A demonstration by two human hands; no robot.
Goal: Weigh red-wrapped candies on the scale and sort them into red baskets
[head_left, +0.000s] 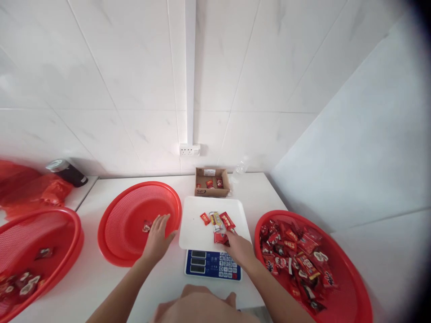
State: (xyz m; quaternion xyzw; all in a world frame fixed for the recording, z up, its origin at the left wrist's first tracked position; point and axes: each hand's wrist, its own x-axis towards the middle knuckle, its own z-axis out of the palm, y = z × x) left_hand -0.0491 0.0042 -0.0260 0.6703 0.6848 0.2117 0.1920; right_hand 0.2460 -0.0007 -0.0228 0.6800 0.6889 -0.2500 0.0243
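Note:
A white scale [198, 233] with a blue keypad sits in the middle of the table, with several red candy packets [217, 220] on its pan. My right hand [238, 247] rests on the pan's near right part, fingertips pinched on a red packet [220, 237]. My left hand [157, 237] lies with fingers spread over the rim of the middle red basket [128, 211], next to a single dark red candy [147, 225] inside it.
A red basket [350, 287] full of candy packets stands at the right. Another red basket [60, 242] with a few candies is at the left, behind it red bags [37, 188] and a dark jar [69, 172]. A small cardboard box [212, 183] stands by the wall.

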